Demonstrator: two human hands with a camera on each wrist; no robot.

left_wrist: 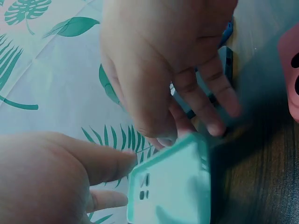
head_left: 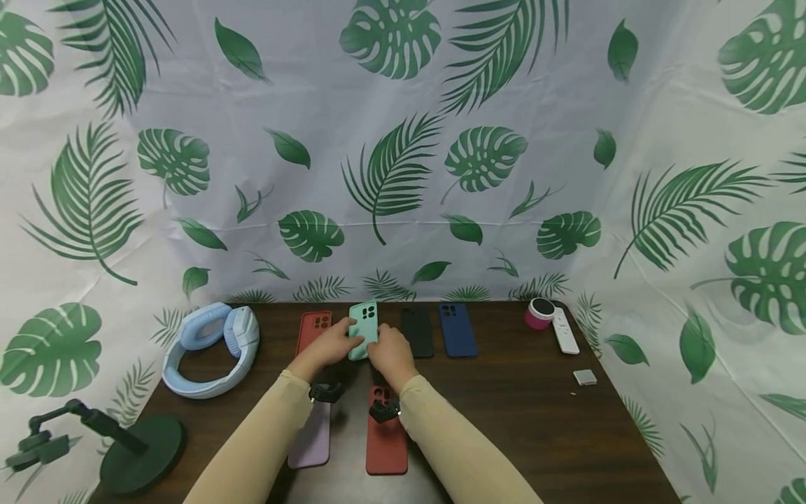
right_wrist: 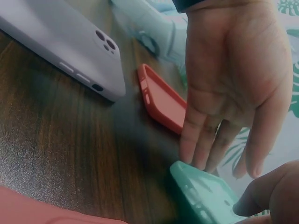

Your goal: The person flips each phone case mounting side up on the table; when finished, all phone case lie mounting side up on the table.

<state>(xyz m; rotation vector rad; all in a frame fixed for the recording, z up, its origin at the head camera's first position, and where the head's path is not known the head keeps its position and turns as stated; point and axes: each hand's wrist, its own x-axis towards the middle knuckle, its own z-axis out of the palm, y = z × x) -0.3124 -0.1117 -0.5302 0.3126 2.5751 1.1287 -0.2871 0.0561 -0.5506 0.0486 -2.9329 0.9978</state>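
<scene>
A mint-green phone case (head_left: 363, 325) is tilted up between the two hands near the back of the dark table. Its left edge is held by the left hand (head_left: 330, 345), and the right hand (head_left: 392, 355) grips the lower right side. From the left wrist, the hollow inside of the mint case (left_wrist: 180, 186) and its camera cutouts show. In the right wrist view the right thumb (right_wrist: 259, 196) lies against the case. A red phone case (head_left: 308, 334) lies left of it; black (head_left: 418, 334) and blue (head_left: 458, 330) cases lie to the right.
Under the forearms lie a lilac case (head_left: 310, 444) and another red case (head_left: 387, 448). Pale blue headphones (head_left: 210, 386) and a black lamp (head_left: 141, 455) stand left. At right are a pink jar (head_left: 538, 315), a white remote (head_left: 565, 332) and a small white square (head_left: 584, 378).
</scene>
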